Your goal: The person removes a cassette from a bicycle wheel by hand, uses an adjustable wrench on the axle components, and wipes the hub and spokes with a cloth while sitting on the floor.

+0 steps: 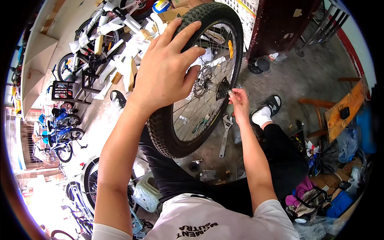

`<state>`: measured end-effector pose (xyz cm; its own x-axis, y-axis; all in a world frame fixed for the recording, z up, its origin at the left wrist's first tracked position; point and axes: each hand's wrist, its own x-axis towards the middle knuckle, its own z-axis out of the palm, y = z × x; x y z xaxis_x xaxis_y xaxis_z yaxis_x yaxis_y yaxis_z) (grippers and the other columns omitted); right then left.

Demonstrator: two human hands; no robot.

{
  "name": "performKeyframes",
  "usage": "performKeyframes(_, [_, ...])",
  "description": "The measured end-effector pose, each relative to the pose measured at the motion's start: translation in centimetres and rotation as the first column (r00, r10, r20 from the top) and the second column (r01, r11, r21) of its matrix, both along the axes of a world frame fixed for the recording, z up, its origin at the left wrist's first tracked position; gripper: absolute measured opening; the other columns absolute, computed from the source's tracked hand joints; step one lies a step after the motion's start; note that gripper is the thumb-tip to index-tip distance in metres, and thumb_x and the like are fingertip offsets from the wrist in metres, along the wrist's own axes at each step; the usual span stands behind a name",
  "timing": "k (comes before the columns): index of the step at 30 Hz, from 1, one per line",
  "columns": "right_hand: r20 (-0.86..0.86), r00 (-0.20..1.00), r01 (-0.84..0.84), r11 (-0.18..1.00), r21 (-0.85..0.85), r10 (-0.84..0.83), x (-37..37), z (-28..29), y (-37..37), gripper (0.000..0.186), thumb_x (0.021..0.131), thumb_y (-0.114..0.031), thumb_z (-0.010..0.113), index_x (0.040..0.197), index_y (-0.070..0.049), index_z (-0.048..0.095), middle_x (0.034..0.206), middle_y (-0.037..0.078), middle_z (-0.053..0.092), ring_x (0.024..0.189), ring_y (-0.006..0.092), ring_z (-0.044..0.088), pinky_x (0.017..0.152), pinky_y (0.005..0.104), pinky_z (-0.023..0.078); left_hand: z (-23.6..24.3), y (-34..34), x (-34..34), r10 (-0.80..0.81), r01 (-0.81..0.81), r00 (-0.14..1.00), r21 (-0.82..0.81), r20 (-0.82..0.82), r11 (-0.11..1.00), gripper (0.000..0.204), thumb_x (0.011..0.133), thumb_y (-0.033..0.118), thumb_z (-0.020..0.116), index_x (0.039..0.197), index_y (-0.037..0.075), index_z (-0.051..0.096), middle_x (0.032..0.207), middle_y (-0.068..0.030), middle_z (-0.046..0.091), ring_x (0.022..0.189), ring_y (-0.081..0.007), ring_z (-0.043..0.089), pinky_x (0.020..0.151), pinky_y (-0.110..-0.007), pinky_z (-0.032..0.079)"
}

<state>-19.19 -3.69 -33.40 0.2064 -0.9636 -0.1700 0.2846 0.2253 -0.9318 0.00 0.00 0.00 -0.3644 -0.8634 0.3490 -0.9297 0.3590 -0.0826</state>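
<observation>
A bicycle wheel (234,24) with a knobby black tyre stands upright and tilted in front of me. My left hand (166,66) lies over the tyre's upper left side, fingers spread across it and thumb bent inward, steadying the wheel. A cassette of dark sprockets (223,89) sits at the hub, with a brake disc (200,84) on the other side. My right hand (239,105) is beside the cassette, thumb and fingers pinched around something small and shiny at the axle end, too small to make out. Below that hand an adjustable wrench (226,136) lies on the floor.
Green-handled pliers (202,124) lie behind the spokes. At right stand a wooden stool (346,108) and a heap of bags and cardboard (340,176). Bicycles (66,132) and white packing material (124,56) fill the left. A pale plastic container (147,194) is by my left leg.
</observation>
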Motion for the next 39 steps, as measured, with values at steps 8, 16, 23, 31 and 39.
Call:
performKeyframes(8, [0.023, 0.994, 0.107, 0.988, -0.111, -0.105, 0.0, -1.3, 0.7, 0.018, 0.097, -0.006, 0.061, 0.115, -0.004, 0.059, 0.093, 0.000, 0.060, 0.079, 0.0072, 0.056, 0.069, 0.0236, 0.048, 0.3, -0.2, -0.3, 0.001, -0.001, 1.000, 0.002, -0.007, 1.000, 0.030, 0.077, 0.010, 0.069, 0.107, 0.010, 0.069, 0.145, -0.0119, 0.051, 0.137, -0.0423, 0.041, 0.105, -0.051, 0.041])
performKeyframes(16, [0.061, 0.996, 0.072, 0.996, -0.054, -0.068, -0.1, -1.1, 0.7, 0.020, 0.098, -0.007, 0.060, 0.117, -0.004, 0.058, 0.099, 0.002, 0.060, 0.085, 0.0091, 0.058, 0.074, 0.0258, 0.049, 0.3, 0.0, -0.3, 0.021, -0.022, 1.000, -0.005, -0.008, 1.000, 0.029, 0.077, 0.009, 0.070, 0.106, 0.010, 0.069, 0.145, -0.0114, 0.051, 0.137, -0.0421, 0.042, 0.106, -0.051, 0.041])
performKeyframes(23, [0.171, 0.981, 0.102, 0.994, -0.048, -0.092, -1.0, -1.2, 1.0, 0.019, 0.098, -0.007, 0.059, 0.116, -0.003, 0.058, 0.097, 0.002, 0.060, 0.083, 0.0091, 0.057, 0.072, 0.0246, 0.048, 0.3, 0.2, -0.6, 0.003, -0.003, 1.000, -0.002, -0.011, 1.000, 0.030, 0.078, 0.008, 0.069, 0.107, 0.010, 0.068, 0.144, -0.0111, 0.052, 0.136, -0.0417, 0.042, 0.106, -0.050, 0.041])
performKeyframes(31, [0.391, 0.906, 0.125, 0.985, 0.117, -0.161, -3.5, -1.9, 1.0, 0.022, 0.097, -0.013, 0.061, 0.116, -0.002, 0.056, 0.096, 0.006, 0.063, 0.082, 0.0122, 0.060, 0.073, 0.0257, 0.048, -0.1, -0.2, 0.1, 0.017, -0.018, 0.999, -0.024, -0.031, 1.000, 0.034, 0.077, 0.004, 0.069, 0.110, 0.012, 0.067, 0.144, -0.0100, 0.052, 0.137, -0.0395, 0.043, 0.105, -0.047, 0.044])
performKeyframes(39, [0.546, 0.819, 0.060, 0.974, 0.218, -0.173, -3.5, -3.3, 1.3, 0.022, 0.096, -0.009, 0.060, 0.117, -0.003, 0.057, 0.092, 0.005, 0.065, 0.078, 0.0140, 0.064, 0.071, 0.0261, 0.051, 0.1, -0.2, 0.6, 0.013, -0.013, 0.999, -0.010, -0.031, 1.000, 0.039, 0.075, 0.002, 0.068, 0.113, 0.011, 0.067, 0.145, -0.0095, 0.052, 0.137, -0.0387, 0.044, 0.104, -0.047, 0.045])
